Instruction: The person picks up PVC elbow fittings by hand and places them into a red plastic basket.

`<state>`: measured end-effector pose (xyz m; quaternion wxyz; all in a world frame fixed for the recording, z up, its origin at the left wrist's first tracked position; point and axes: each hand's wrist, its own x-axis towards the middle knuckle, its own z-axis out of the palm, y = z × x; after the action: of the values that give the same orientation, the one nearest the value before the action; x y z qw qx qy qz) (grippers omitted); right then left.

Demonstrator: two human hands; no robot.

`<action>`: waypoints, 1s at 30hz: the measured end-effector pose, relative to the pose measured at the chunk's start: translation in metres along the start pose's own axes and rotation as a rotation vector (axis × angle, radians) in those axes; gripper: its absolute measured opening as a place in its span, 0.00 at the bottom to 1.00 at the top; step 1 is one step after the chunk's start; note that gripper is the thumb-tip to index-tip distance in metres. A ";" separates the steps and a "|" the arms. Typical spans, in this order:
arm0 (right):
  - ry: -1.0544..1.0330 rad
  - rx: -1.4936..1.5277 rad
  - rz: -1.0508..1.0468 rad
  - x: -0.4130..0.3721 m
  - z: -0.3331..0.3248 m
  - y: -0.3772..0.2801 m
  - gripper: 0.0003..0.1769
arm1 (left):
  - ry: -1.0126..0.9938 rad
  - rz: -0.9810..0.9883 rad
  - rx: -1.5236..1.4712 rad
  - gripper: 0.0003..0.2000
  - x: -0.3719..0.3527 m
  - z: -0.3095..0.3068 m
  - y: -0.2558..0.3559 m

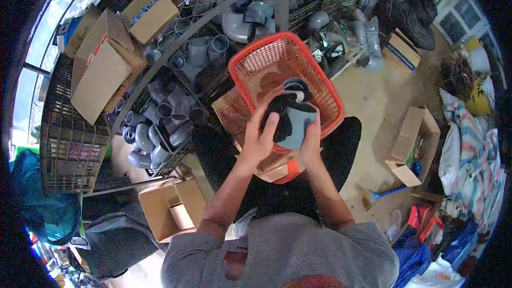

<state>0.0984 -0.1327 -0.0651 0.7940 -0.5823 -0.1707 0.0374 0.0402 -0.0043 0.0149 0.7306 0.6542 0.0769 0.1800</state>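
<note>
Grip clenched: left hand [257, 140], right hand [311, 143] clasp grey fitting [298, 122], forearms converging above orange basket [256, 56].

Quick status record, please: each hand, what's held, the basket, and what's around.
left hand: grips the held item's black side
right hand: grips its grey side
held item: grey fitting with black pieces; exact type unclear
orange basket: directly beyond the hands
surroundings: grey pipe elbows racked to the left, cardboard boxes beside them
</note>
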 end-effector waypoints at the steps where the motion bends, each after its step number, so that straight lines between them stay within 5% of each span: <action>1: 0.039 -0.003 0.026 0.004 0.002 -0.006 0.29 | -0.004 0.003 0.001 0.23 -0.005 0.006 -0.001; 3: 0.067 0.272 0.222 0.017 -0.002 0.001 0.28 | -0.002 0.341 0.483 0.26 -0.017 0.016 0.002; 5: 0.095 0.246 0.110 0.021 0.008 -0.006 0.20 | -0.137 0.608 0.877 0.25 -0.024 0.012 -0.009; 7: 0.090 0.123 0.121 0.025 0.009 -0.001 0.18 | -0.108 0.628 0.830 0.25 -0.019 0.001 -0.012; 9: -0.080 0.141 0.171 0.025 0.006 -0.017 0.20 | 0.083 0.420 0.612 0.24 -0.019 -0.010 -0.008; 11: -0.138 0.165 0.004 0.034 0.013 -0.002 0.27 | 0.214 0.382 0.470 0.23 -0.015 -0.018 -0.013; 15: -0.234 0.670 0.662 0.063 0.019 0.000 0.41 | 0.072 0.373 0.573 0.22 -0.020 -0.008 -0.018; 17: -0.286 0.641 0.702 0.064 0.025 0.009 0.41 | 0.150 0.465 0.680 0.22 -0.017 -0.011 -0.026; 20: -0.342 0.159 0.168 0.045 0.032 0.048 0.43 | 0.137 0.482 0.773 0.20 0.000 -0.035 -0.007; 23: -0.312 -0.203 -0.130 0.026 0.044 -0.007 0.37 | 0.233 0.277 0.279 0.20 0.005 -0.039 -0.009; 25: -0.218 0.276 0.316 0.038 0.039 0.008 0.36 | 0.175 0.321 0.434 0.22 -0.007 -0.031 -0.018; 27: -0.191 0.507 0.364 0.028 0.027 0.022 0.33 | 0.183 0.475 0.682 0.20 -0.023 -0.010 -0.019; 29: -0.185 0.694 0.673 0.014 0.014 0.039 0.30 | 0.058 0.557 1.029 0.21 -0.030 -0.001 -0.007; 30: -0.275 0.519 0.447 0.010 0.008 0.079 0.27 | -0.031 0.598 1.076 0.19 -0.030 0.000 -0.011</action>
<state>0.1160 -0.0977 -0.1350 0.8571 -0.3740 -0.1291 0.3297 0.0144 -0.0159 0.0000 0.2169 0.9269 -0.0403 0.3036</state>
